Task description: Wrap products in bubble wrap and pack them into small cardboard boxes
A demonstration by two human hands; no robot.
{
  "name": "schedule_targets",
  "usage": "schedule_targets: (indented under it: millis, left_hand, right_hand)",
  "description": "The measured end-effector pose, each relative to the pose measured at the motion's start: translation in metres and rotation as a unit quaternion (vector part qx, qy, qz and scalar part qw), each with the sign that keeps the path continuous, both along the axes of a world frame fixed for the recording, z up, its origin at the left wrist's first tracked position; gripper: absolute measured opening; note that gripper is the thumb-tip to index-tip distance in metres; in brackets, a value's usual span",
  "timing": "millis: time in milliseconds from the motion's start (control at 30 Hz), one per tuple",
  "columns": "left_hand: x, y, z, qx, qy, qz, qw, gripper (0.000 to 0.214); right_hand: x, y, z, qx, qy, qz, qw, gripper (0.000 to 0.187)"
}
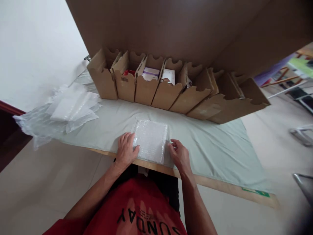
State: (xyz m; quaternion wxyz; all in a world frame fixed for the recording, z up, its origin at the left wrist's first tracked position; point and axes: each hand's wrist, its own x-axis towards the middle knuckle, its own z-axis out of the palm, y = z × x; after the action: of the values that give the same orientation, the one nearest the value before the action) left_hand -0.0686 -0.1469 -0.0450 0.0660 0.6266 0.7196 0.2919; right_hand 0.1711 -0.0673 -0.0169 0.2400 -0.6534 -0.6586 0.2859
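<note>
A flat, clear bubble wrap bag (152, 138) lies on the cloth at the front of the table, directly before me. My left hand (126, 148) rests on its left edge, with the fingers laid out and the thumb reaching over the bubbles. Just beyond the opposite edge is my right hand (179, 154), its fingers loosely bent, thumb and forefinger a little apart. Nothing shows between those fingers. Whether anything lies inside the bag is hard to make out.
Behind the bag stands a row of several cardboard bins (144, 89), some holding small boxes. A heap of bubble wrap bags (70, 107) lies at the left. The pale green cloth (215, 147) covers the table, whose wooden edge (220, 186) runs close to my body.
</note>
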Motion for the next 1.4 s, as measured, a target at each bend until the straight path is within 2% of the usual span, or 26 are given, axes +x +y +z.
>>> schedule_targets:
  millis: [67, 167, 300, 367, 533, 667, 767, 867, 967, 1067, 1167, 1233, 1333, 1400]
  left_hand:
    - [0.004, 0.002, -0.004, 0.015, 0.002, -0.015, 1.000, 0.052]
    - [0.007, 0.006, -0.007, 0.040, -0.002, -0.036, 0.999, 0.053]
    - [0.007, 0.007, -0.009, 0.043, -0.005, -0.032, 0.999, 0.054]
    - [0.007, 0.006, -0.009, 0.043, 0.002, -0.030, 0.999, 0.054]
    - [0.006, 0.004, -0.012, 0.043, 0.015, -0.044, 0.998, 0.051]
    - [0.001, 0.006, -0.014, 0.050, 0.010, -0.040, 0.998, 0.046]
    - [-0.001, 0.008, -0.016, 0.052, 0.020, -0.041, 0.998, 0.046]
    - [-0.001, 0.012, -0.019, 0.057, 0.039, -0.045, 0.997, 0.046]
    - [0.001, 0.016, -0.019, 0.062, 0.049, -0.050, 0.996, 0.046]
    - [0.002, 0.018, -0.016, 0.063, 0.044, -0.054, 0.996, 0.046]
    - [0.001, 0.019, -0.010, 0.068, 0.029, -0.040, 0.997, 0.046]
    - [0.001, 0.019, -0.005, 0.073, 0.021, -0.025, 0.997, 0.047]
    - [0.004, 0.015, 0.003, 0.084, 0.017, -0.022, 0.996, 0.044]
    - [0.007, 0.011, 0.007, 0.094, 0.016, -0.035, 0.995, 0.040]
  right_hand:
    - [-0.003, -0.001, -0.005, -0.017, 0.005, 0.005, 1.000, 0.045]
    - [-0.009, -0.001, -0.007, -0.035, 0.064, 0.019, 0.997, 0.058]
    - [-0.004, 0.000, -0.008, -0.054, 0.138, 0.012, 0.989, 0.070]
    - [-0.001, 0.002, -0.009, -0.065, 0.145, 0.020, 0.987, 0.064]
    - [-0.012, 0.008, -0.013, -0.075, 0.105, 0.033, 0.991, 0.034]
    - [-0.017, 0.007, -0.010, -0.063, 0.137, 0.032, 0.988, 0.015]
    - [-0.010, 0.002, -0.004, -0.059, 0.154, 0.022, 0.986, 0.023]
    - [-0.001, 0.001, 0.001, -0.090, 0.171, 0.021, 0.981, 0.031]
    - [-0.001, 0.004, 0.001, -0.118, 0.199, 0.031, 0.972, 0.029]
    - [-0.007, 0.007, -0.003, -0.117, 0.246, 0.034, 0.962, 0.026]
    - [-0.014, 0.005, -0.006, -0.077, 0.324, -0.035, 0.942, 0.034]
    - [-0.013, -0.001, -0.005, -0.063, 0.377, -0.098, 0.919, 0.042]
    - [-0.004, -0.018, -0.001, -0.109, 0.412, -0.128, 0.896, 0.056]
    - [0.008, -0.033, 0.003, -0.152, 0.391, -0.118, 0.900, 0.063]
